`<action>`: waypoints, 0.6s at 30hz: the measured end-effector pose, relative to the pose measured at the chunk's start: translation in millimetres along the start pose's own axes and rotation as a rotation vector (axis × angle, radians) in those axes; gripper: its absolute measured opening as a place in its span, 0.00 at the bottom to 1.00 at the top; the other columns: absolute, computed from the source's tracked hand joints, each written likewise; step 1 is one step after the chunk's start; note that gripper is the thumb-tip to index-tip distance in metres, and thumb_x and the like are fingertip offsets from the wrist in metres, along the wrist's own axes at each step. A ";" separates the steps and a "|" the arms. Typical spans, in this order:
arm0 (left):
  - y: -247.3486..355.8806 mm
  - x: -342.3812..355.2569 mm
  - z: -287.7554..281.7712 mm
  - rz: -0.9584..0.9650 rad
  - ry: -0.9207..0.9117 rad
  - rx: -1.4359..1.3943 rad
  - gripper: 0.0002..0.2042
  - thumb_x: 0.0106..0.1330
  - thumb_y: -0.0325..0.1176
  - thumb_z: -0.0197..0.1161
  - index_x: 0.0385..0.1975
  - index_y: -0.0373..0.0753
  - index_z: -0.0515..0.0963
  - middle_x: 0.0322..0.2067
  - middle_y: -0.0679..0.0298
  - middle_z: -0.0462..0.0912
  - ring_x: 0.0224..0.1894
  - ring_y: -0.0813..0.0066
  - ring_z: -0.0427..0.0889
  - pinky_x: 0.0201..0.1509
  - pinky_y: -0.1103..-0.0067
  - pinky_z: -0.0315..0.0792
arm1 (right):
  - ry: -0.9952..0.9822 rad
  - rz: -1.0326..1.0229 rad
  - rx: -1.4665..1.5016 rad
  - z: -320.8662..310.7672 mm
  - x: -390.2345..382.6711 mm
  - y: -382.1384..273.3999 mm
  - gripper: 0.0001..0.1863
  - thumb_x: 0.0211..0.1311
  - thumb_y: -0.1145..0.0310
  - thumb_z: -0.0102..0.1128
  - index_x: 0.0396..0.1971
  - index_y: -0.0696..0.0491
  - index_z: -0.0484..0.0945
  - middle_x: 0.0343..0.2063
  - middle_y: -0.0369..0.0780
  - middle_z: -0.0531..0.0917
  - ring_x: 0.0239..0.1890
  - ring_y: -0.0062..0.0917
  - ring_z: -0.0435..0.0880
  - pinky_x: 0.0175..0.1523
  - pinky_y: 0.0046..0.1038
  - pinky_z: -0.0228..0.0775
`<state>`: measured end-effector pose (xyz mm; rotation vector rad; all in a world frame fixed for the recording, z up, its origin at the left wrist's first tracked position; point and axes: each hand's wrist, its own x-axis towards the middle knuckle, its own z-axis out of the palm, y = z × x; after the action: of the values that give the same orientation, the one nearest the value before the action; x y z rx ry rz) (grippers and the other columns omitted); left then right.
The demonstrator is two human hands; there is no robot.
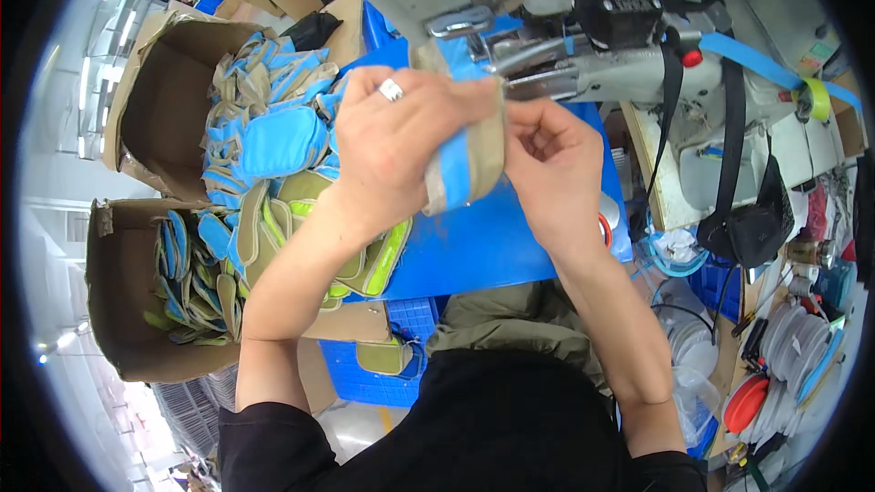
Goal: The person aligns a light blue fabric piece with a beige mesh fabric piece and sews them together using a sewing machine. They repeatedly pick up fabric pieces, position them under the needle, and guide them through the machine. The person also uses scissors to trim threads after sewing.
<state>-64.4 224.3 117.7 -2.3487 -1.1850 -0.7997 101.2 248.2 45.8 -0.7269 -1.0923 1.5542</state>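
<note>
My left hand (387,141), with a ring on one finger, is closed on a beige and blue fabric piece (469,159). The piece is raised in front of the sewing machine (592,73), its upper part close to the machine's arm and partly blurred. Along the piece's right edge, my right hand (556,159) has its fingers curled and pinched; the exact grip point is partly hidden. Below both hands lies a blue work surface (492,251). To the left is a heap of blue, beige and green fabric pieces (283,141).
Two open cardboard boxes (123,287) stand at the left, one with fabric pieces in it. A blue tape (756,59) feeds toward the machine through a yellow roll. Black straps and a black pouch (747,232) hang at the right. White reels (793,346) are stacked at the lower right.
</note>
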 end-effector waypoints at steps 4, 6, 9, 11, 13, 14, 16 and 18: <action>4.7 3.8 -3.8 0.033 -0.021 0.077 0.11 0.50 0.33 0.71 0.35 0.43 0.84 0.41 0.68 0.91 0.40 0.74 0.87 0.42 0.76 0.65 | 0.040 -0.017 0.084 4.4 -2.6 5.7 0.07 0.60 0.79 0.70 0.39 0.61 0.86 0.32 0.36 0.88 0.33 0.13 0.83 0.40 0.19 0.75; 4.0 5.0 -5.1 0.030 -0.038 0.093 0.11 0.51 0.33 0.71 0.35 0.43 0.84 0.41 0.66 0.91 0.42 0.73 0.88 0.44 0.77 0.66 | 0.065 -0.048 0.098 8.1 2.2 3.8 0.08 0.60 0.80 0.70 0.40 0.61 0.86 0.33 0.36 0.89 0.34 0.14 0.84 0.41 0.20 0.76; 0.7 5.2 -2.5 0.026 -0.016 0.065 0.11 0.51 0.33 0.70 0.36 0.43 0.84 0.40 0.67 0.90 0.41 0.73 0.88 0.43 0.76 0.67 | 0.130 -0.094 0.123 12.7 5.7 5.6 0.09 0.60 0.80 0.70 0.40 0.61 0.86 0.34 0.37 0.89 0.35 0.15 0.84 0.43 0.20 0.77; 1.4 3.1 -0.4 -0.001 0.006 0.016 0.12 0.50 0.31 0.69 0.37 0.43 0.85 0.41 0.68 0.89 0.39 0.72 0.86 0.42 0.73 0.69 | 0.162 -0.114 0.123 15.3 5.0 7.7 0.09 0.60 0.80 0.70 0.41 0.61 0.86 0.34 0.38 0.89 0.35 0.16 0.85 0.44 0.21 0.77; -1.3 -6.0 0.4 -0.070 0.007 -0.035 0.12 0.55 0.28 0.67 0.41 0.41 0.84 0.44 0.65 0.89 0.42 0.72 0.86 0.47 0.72 0.73 | 0.173 -0.128 0.099 15.7 5.7 7.8 0.09 0.60 0.80 0.70 0.41 0.61 0.85 0.34 0.39 0.89 0.36 0.16 0.85 0.45 0.22 0.78; -1.4 -10.4 1.4 -0.104 0.007 -0.061 0.12 0.58 0.27 0.67 0.43 0.40 0.83 0.45 0.64 0.88 0.44 0.71 0.86 0.50 0.72 0.75 | 0.182 -0.153 0.075 15.4 6.3 7.3 0.09 0.60 0.80 0.70 0.41 0.61 0.85 0.34 0.39 0.89 0.36 0.17 0.85 0.45 0.22 0.78; 23.2 -18.3 5.5 -0.668 0.246 -0.552 0.12 0.65 0.27 0.64 0.47 0.37 0.81 0.47 0.63 0.87 0.47 0.74 0.85 0.55 0.73 0.75 | 0.199 -0.197 0.035 15.5 6.2 8.1 0.09 0.60 0.80 0.70 0.41 0.61 0.85 0.35 0.39 0.89 0.37 0.18 0.86 0.46 0.23 0.78; 25.8 -26.3 -5.0 -1.125 0.231 -1.164 0.13 0.74 0.32 0.62 0.54 0.35 0.78 0.49 0.64 0.84 0.51 0.80 0.82 0.57 0.77 0.76 | 0.187 -0.233 0.010 15.0 4.3 7.1 0.09 0.60 0.80 0.71 0.41 0.61 0.84 0.35 0.39 0.89 0.37 0.18 0.86 0.46 0.23 0.78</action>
<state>-57.5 191.1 102.4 -1.8737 -2.3460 -2.5940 84.0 248.0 45.6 -0.6967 -0.9914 1.2674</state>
